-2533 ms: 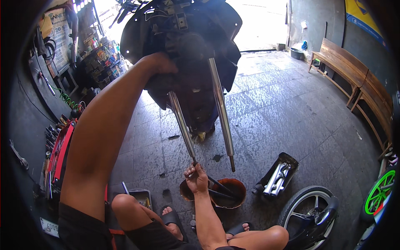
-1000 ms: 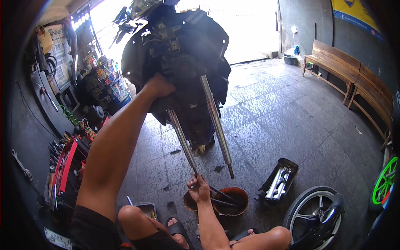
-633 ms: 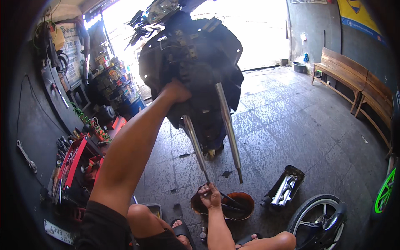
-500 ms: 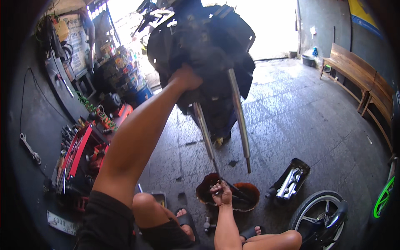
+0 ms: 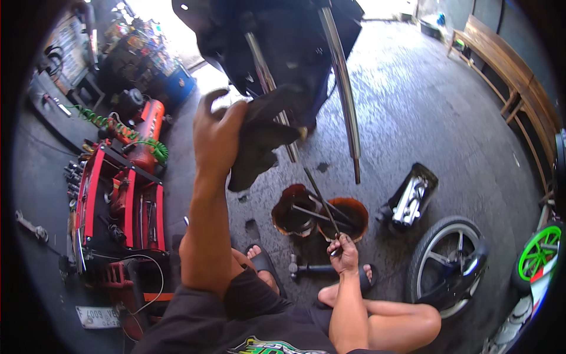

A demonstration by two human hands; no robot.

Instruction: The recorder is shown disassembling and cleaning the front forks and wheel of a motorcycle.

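Note:
A dark cloth (image 5: 259, 138) hangs from my raised left hand (image 5: 218, 133), its fingers curled at the cloth's edge. It lies against the left fork tube (image 5: 262, 65) of a motorcycle front end (image 5: 283, 29). Beside it hangs the right fork tube (image 5: 342, 82), bare and shiny. Low in the middle, my right hand (image 5: 345, 255) is closed around the lower end of a thin dark rod (image 5: 321, 197). The rod slants up toward the left tube's lower end; whether they touch I cannot tell. Behind it stands an orange-brown cut-open container (image 5: 361, 206) with a coil spring and metal parts inside.
A hammer (image 5: 312, 269) lies by my feet. To the right are a tray with silver fork legs (image 5: 410, 203), a spoked wheel (image 5: 424, 259), a green wheel (image 5: 539, 253) and a wooden bench (image 5: 501, 56). Left stand a red tool rack (image 5: 88, 200) and an orange tank (image 5: 150, 127).
My left hand has come off the motorcycle's dark front and lowered with the cloth. The right hand has moved right and toward me with the rod. The view has tilted down.

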